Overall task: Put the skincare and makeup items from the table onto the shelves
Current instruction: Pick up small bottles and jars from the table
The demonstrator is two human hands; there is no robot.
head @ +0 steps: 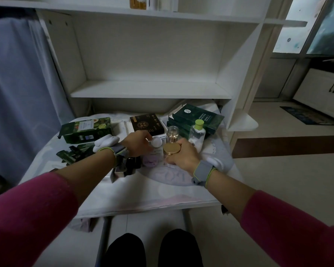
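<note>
My left hand (pixel 137 143) rests on the table with its fingers around a small white-capped jar (pixel 156 142). My right hand (pixel 183 156) grips a gold-lidded jar (pixel 172 148) just to the right of it. Behind them stand a clear glass bottle (pixel 172 133) and a clear bottle with a green cap (pixel 197 134). A round lilac compact (pixel 150 160) lies between my hands. The white shelf (pixel 150 89) above the table has nothing on it.
Green boxes lie at the left (pixel 86 129) and back right (pixel 198 116), a dark brown box (pixel 147 124) at the back middle. Small dark items (pixel 126 166) sit under my left wrist. The table (pixel 143 191) has a white cover; open floor lies to the right.
</note>
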